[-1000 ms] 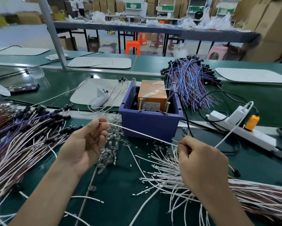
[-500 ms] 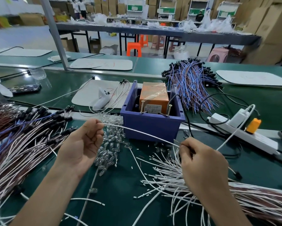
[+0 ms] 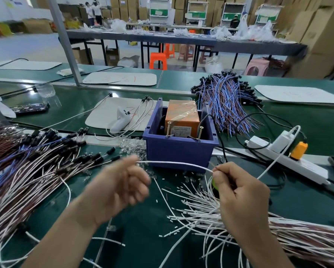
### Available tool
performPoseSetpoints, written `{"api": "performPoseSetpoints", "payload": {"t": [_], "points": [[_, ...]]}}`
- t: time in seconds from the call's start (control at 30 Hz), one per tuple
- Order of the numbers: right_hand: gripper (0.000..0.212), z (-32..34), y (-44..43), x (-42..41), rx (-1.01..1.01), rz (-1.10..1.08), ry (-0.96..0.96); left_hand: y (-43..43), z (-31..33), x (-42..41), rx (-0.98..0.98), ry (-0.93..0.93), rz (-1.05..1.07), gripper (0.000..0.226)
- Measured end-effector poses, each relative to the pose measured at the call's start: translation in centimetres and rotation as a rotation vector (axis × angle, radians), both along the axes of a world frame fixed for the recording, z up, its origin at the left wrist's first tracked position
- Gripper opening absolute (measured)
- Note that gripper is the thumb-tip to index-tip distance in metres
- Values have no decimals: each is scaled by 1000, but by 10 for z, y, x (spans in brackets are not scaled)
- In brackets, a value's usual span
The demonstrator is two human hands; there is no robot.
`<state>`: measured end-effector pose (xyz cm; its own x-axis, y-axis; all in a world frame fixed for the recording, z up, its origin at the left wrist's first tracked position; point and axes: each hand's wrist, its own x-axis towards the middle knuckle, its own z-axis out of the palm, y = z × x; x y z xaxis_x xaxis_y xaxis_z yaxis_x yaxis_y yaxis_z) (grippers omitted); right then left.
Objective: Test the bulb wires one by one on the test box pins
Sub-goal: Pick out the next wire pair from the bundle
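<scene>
A blue bin (image 3: 178,149) holds the orange test box (image 3: 182,117), and two upright screw pins (image 3: 184,129) stand at its front edge. One white wire (image 3: 173,163) runs level just in front of the bin. My left hand (image 3: 121,186), blurred by motion, pinches its left end. My right hand (image 3: 239,192) pinches its right end. Below my right hand lies a fan of loose white wires (image 3: 197,211).
A heap of wires with black bulb holders (image 3: 36,163) covers the left. Clear bulbs (image 3: 132,146) lie beside the bin. Blue-brown wires (image 3: 226,101) sit behind it. A white power strip (image 3: 289,159) with an orange plug lies at the right.
Both hands have lifted the white wire a little closer to the blue bin. My left hand is moving and blurred; the wire now lies nearly level.
</scene>
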<state>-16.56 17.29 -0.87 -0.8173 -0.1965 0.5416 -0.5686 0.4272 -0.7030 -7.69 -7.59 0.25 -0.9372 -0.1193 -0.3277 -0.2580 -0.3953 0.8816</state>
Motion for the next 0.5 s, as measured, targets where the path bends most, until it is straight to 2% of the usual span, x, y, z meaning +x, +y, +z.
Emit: {"api": "performPoseSetpoints", "payload": {"t": [0.03, 0.07, 0.13, 0.2, 0.3, 0.37, 0.43, 0.5], "points": [[15, 0, 0, 1, -8, 50, -15, 13, -1, -2, -117, -57, -143, 47], [15, 1, -1, 2, 8, 99, -29, 26, -4, -4, -140, -76, -240, 44], [13, 1, -1, 4, 76, 184, -41, 42, -12, -6, -40, -61, -237, 47], [15, 2, -2, 5, 149, 216, -38, 45, -16, -8, 91, -1, -97, 44], [21, 2, 0, 3, 206, 205, -68, 33, -9, -12, 289, 75, 180, 22], [19, 4, 2, 1, 219, 188, -88, 18, -3, -11, 447, 110, 367, 20], [21, 4, 2, 1, 226, 181, -101, 6, 0, -9, 491, 171, 526, 22], [26, 4, 0, 2, 256, 187, -98, 6, 0, -9, 453, 231, 609, 24]]}}
